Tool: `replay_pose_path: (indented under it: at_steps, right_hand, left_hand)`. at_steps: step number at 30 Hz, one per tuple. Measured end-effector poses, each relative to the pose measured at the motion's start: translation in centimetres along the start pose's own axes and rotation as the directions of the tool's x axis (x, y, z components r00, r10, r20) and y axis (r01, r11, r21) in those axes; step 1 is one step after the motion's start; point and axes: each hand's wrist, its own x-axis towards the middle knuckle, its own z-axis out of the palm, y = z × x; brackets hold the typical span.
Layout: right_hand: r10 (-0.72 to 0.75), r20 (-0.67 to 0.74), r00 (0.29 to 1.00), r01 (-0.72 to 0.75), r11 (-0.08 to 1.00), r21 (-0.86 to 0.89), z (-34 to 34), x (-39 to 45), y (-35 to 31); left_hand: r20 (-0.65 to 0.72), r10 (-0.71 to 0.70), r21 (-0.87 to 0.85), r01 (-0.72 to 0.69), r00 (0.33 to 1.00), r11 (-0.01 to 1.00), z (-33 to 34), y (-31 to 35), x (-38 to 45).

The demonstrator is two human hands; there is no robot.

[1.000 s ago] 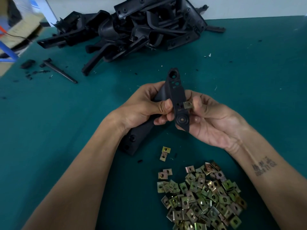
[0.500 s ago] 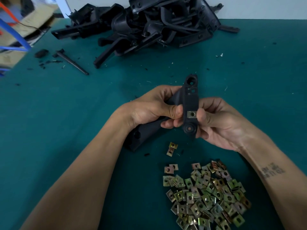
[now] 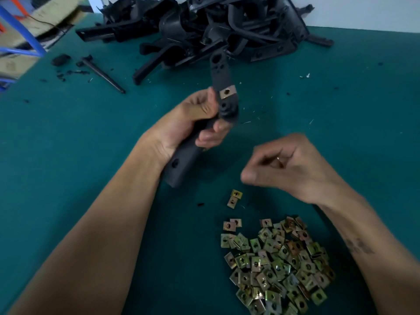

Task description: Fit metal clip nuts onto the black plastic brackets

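My left hand [image 3: 193,119] grips a long black plastic bracket [image 3: 221,71] around its middle and holds it upright above the green table. A brass-coloured clip nut [image 3: 228,92] sits clipped on the bracket's edge, just above a round boss. My right hand [image 3: 293,167] hovers apart from the bracket, lower and to the right. It is blurred, its fingers hang loosely curled, and I see nothing held in it. A heap of loose clip nuts [image 3: 277,264] lies at the table's near right, below that hand.
A big pile of black brackets [image 3: 204,30] fills the far middle of the table. Two stray clip nuts [image 3: 234,198] lie between my hands and the heap. A thin black rod [image 3: 102,75] and plastic crumbs lie far left. Cardboard [image 3: 34,21] sits beyond the left edge.
My right hand let go of the bracket and clip nut and dropped down to the right. My left hand tilted the bracket and raised it further away.
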Motion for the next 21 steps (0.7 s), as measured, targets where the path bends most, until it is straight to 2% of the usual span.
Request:
replay_pose_path:
  at_steps: [2, 3, 5, 8, 14, 18, 21]
  right_hand:
    - [0.075, 0.138, 0.988, -0.047, 0.979, -0.197, -0.1, -0.4, -0.6]
    - [0.113, 0.165, 0.980, -0.063, 0.958, -0.279, -0.2, -0.6, -0.9]
    - [0.149, 0.153, 0.977, -0.078, 0.916, -0.394, 0.0, -0.7, -1.1]
    - [0.126, 0.104, 0.987, -0.061, 0.874, -0.482, 0.8, -0.6, -1.1]
    - [0.098, 0.075, 0.992, -0.058, 0.907, -0.416, 0.7, -0.8, -0.6]
    - [0.082, 0.019, 0.996, -0.072, 0.948, -0.310, 0.9, -0.7, -0.4]
    - [0.090, -0.083, 0.992, -0.105, 0.977, -0.187, 0.8, -0.4, -0.2]
  left_hand:
    - [-0.041, 0.022, -0.097, -0.026, 0.999, 0.995, 0.0, 0.4, -0.3]
    - [-0.060, 0.026, -0.114, -0.032, 0.998, 0.993, 0.1, 0.5, -0.3]
    - [-0.104, 0.017, -0.112, -0.029, 0.994, 0.993, 0.2, 0.7, -0.1]
    - [-0.159, -0.002, -0.038, -0.004, 0.987, 0.999, 0.4, 0.7, 0.4]
    - [-0.261, -0.142, 0.093, 0.172, 0.955, 0.981, 0.8, -0.2, 0.8]
    - [-0.263, -0.159, 0.078, 0.186, 0.951, 0.980, 0.8, -0.2, 0.8]
    - [-0.244, -0.172, 0.053, 0.190, 0.954, 0.980, 0.5, -0.2, 0.8]
